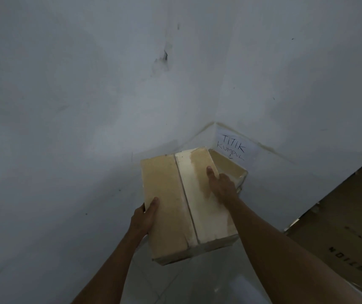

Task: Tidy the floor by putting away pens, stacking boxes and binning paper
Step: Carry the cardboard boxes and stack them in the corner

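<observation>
Both hands hold a closed cardboard box [186, 205] near the middle of the view, in a room corner. The left hand [144, 216] grips its near-left edge at about 8 o'clock, thumb on top, fingers wrapped out of sight below. The right hand [221, 185] clasps the right side at about 3 o'clock, thumb pressed on the pale flap. A second box [232, 170] sits just behind at 1 o'clock (partly hidden). Above that, a paper sign [232, 148] reading "TITIK KUMPUL" is stuck to the wall [87, 84]. Brown cardboard [351, 216] leans at 4 o'clock.
</observation>
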The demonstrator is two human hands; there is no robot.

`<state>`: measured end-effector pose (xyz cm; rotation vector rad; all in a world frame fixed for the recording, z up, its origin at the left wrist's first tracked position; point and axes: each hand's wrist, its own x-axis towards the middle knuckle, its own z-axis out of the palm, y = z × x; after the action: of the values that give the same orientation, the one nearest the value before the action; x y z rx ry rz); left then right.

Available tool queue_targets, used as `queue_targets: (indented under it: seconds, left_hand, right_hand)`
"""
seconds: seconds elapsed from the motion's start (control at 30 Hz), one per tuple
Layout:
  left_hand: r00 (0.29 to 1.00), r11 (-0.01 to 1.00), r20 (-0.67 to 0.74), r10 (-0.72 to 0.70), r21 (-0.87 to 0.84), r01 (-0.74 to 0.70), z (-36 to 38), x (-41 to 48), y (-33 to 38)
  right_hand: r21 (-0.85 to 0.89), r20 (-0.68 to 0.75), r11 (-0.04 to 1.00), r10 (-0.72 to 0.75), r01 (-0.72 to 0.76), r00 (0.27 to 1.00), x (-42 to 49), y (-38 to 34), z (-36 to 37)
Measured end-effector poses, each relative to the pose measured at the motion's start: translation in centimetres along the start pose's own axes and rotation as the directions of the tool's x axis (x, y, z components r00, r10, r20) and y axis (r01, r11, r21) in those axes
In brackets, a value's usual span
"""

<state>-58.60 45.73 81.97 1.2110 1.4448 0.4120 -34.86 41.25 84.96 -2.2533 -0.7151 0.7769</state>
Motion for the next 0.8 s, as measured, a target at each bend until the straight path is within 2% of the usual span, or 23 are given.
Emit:
queue_targets:
  seconds: [0.57, 0.8]
  left_hand:
    - [0.996, 0.998, 0.073, -0.056, 0.022, 0.055, 5.2, 12.4, 6.1]
    - [0.993, 0.993, -0.01, -0.117, -0.002, 0.117, 10.9, 16.9, 9.1]
  right_hand:
    - [0.02, 0.008, 0.995, 0.1, -0.1, 0.995, 13.1, -0.4, -0.6]
    - [-0.024, 0.063, 0.996, 0.091, -0.089, 0.994, 21.8, 0.3, -2.3]
